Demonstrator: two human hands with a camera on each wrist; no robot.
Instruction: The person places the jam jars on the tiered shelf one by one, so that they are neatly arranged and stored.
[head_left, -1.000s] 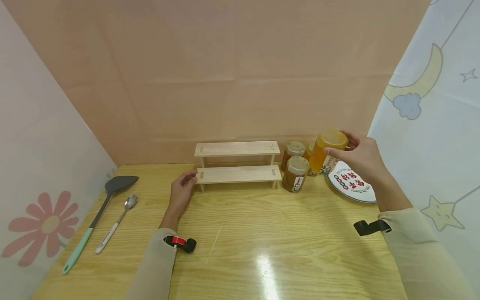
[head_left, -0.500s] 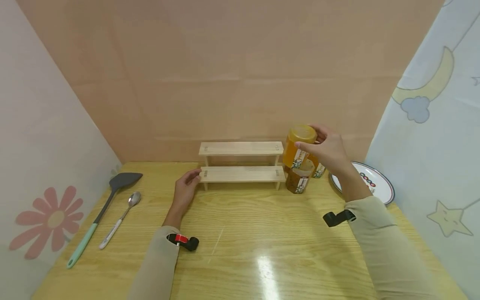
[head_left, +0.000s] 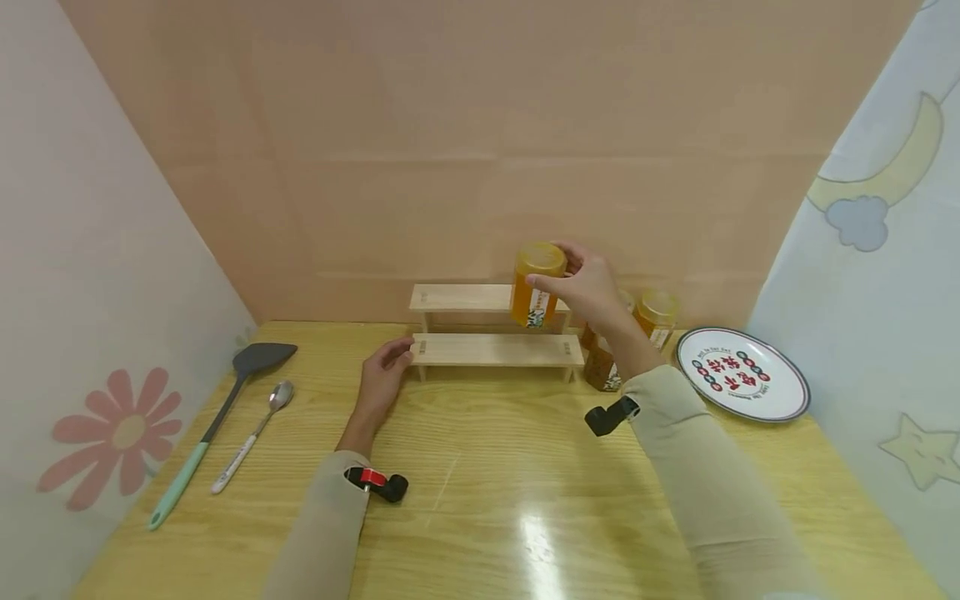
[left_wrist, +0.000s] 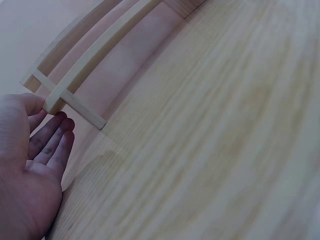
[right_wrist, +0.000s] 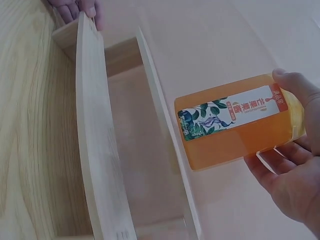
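Note:
My right hand (head_left: 588, 287) grips an orange jar (head_left: 534, 287) with a yellow lid near its top, fingers round one side and thumb round the other. In the right wrist view the jar (right_wrist: 230, 120) shows a white label with leaves. It is held up over the right part of the two-step wooden rack (head_left: 491, 350), overlapping the upper step in the head view. My left hand (head_left: 384, 375) holds the left end of the lower step. Seen from the left wrist, thumb and fingers (left_wrist: 52, 140) pinch that board end, thumb above and fingers below.
Right of the rack stand more jars, one orange (head_left: 657, 310) and a darker one (head_left: 600, 367), partly behind my right forearm. A printed plate (head_left: 742, 375) lies at the right wall. At the left lie a spatula (head_left: 198, 454) and a spoon (head_left: 251, 437).
My right hand has carried the orange jar leftward, from above the other jars to over the rack's right part. My left hand stays at the rack's left end. The head view has shifted slightly.

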